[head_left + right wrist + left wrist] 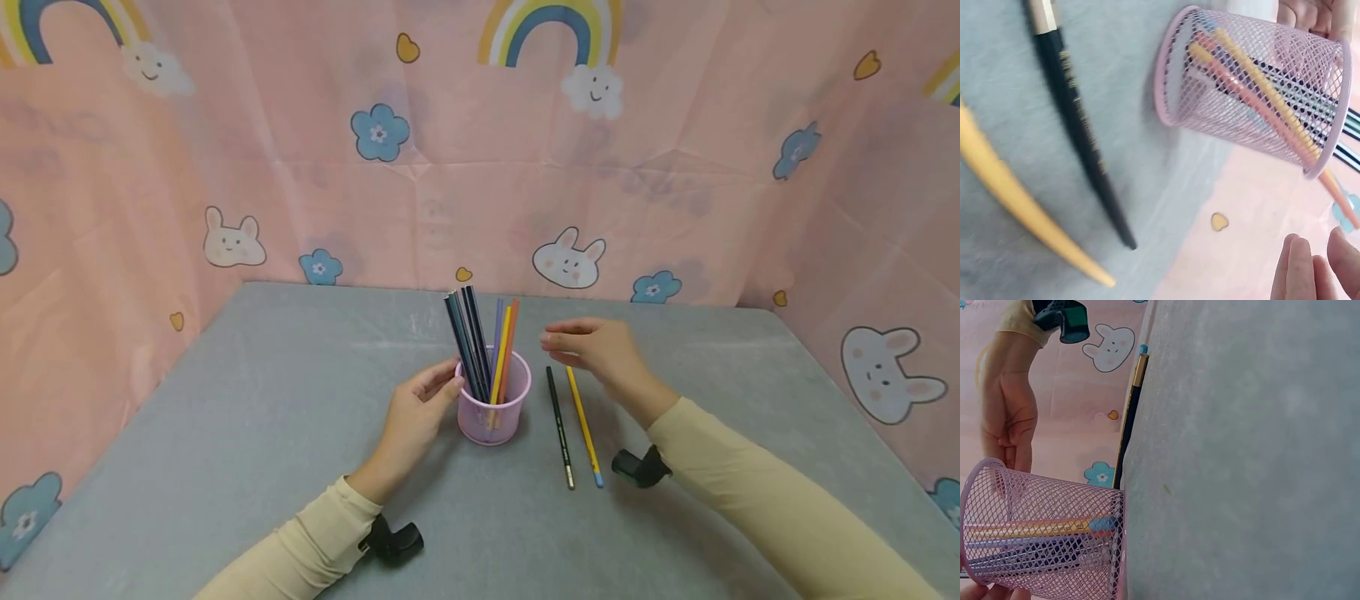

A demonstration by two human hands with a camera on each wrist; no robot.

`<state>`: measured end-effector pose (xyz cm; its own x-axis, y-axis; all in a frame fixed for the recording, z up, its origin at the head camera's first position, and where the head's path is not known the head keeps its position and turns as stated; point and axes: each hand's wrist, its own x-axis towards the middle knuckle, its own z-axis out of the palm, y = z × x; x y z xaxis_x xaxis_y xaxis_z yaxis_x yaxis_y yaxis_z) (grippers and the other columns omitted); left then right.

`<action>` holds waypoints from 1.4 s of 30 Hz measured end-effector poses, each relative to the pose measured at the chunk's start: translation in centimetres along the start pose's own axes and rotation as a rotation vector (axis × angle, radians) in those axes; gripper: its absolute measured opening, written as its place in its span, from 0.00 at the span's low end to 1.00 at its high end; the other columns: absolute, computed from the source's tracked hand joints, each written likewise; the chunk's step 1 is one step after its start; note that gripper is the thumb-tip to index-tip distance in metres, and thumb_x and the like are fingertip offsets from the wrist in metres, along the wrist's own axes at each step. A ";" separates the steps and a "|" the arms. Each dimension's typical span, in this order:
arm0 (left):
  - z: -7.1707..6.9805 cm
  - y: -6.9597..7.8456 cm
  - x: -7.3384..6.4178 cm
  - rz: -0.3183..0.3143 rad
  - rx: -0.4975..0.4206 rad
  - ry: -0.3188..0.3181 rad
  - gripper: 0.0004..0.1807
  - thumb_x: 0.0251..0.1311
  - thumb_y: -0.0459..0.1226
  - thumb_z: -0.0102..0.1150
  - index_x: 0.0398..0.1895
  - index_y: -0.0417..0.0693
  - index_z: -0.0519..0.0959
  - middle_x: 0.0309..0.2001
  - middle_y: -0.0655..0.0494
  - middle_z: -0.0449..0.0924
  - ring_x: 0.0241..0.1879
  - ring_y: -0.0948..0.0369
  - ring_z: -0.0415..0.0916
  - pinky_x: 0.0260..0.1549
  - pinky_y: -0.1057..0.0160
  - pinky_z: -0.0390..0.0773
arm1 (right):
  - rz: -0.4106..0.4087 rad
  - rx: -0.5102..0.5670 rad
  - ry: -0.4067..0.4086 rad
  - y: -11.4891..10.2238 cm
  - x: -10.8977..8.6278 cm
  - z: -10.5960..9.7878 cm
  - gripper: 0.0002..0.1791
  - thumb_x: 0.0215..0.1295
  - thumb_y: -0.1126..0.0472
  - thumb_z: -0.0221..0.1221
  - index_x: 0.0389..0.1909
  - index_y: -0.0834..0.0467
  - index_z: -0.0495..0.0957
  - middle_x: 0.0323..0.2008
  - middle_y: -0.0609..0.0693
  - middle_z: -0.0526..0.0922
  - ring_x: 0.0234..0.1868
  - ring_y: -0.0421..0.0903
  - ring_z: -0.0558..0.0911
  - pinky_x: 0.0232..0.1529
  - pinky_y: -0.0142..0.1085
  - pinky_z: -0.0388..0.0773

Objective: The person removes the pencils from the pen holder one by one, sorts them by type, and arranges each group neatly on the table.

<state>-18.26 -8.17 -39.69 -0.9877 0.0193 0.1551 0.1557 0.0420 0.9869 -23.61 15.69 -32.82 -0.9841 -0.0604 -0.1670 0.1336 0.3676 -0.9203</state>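
Note:
A pink mesh pencil cup (474, 421) stands upright on the grey table, holding several dark pencils (461, 342) plus purple, yellow and orange ones (512, 333). My left hand (408, 425) grips its left side near the rim, thumb in front. To the right of the cup, my right hand (600, 350) hovers above the table with nothing in its fingers, which are loosely bent and close to the thumb. Below it lie a black pencil (558, 425) and a yellow pencil (585, 429) with a blue end, side by side and apart.
The grey tabletop (262, 433) reaches back to a pink cloth (450, 208) printed with rainbows, rabbits and flowers. This cloth also hangs along both sides. A black wrist camera (393, 542) sits below the left wrist, and another (641, 467) below the right.

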 end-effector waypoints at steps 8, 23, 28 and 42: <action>0.0 -0.1 0.1 0.011 -0.014 -0.004 0.23 0.68 0.33 0.59 0.63 0.30 0.73 0.62 0.36 0.77 0.62 0.46 0.76 0.59 0.65 0.79 | -0.006 0.069 -0.009 -1.4 0.4 1.8 0.20 0.68 0.58 0.63 0.58 0.62 0.78 0.60 0.59 0.81 0.58 0.51 0.83 0.57 0.38 0.82; 0.1 -0.1 0.1 0.006 -0.019 -0.004 0.22 0.68 0.32 0.58 0.62 0.30 0.74 0.61 0.36 0.77 0.62 0.46 0.76 0.60 0.65 0.79 | -0.024 0.125 -0.023 -1.4 0.9 2.9 0.19 0.66 0.59 0.65 0.54 0.64 0.79 0.54 0.58 0.83 0.58 0.56 0.83 0.60 0.43 0.81; -0.1 0.0 0.1 0.009 -0.014 0.000 0.22 0.68 0.33 0.58 0.62 0.31 0.74 0.61 0.36 0.77 0.62 0.46 0.76 0.60 0.65 0.79 | -0.022 0.116 -0.015 -1.5 1.1 3.3 0.20 0.66 0.58 0.65 0.55 0.63 0.79 0.56 0.58 0.82 0.57 0.53 0.84 0.61 0.44 0.80; 0.0 -0.1 0.0 0.023 0.020 0.004 0.21 0.68 0.34 0.59 0.61 0.31 0.75 0.60 0.37 0.79 0.61 0.47 0.77 0.60 0.61 0.80 | -0.057 0.179 -0.008 -1.2 1.5 3.6 0.18 0.65 0.60 0.65 0.53 0.65 0.79 0.45 0.51 0.86 0.43 0.40 0.86 0.54 0.40 0.84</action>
<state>-18.26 -8.19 -39.83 -0.9839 0.0170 0.1779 0.1786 0.0615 0.9820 -24.88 11.81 -33.21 -0.9898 -0.0835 -0.1152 0.0974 0.1926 -0.9764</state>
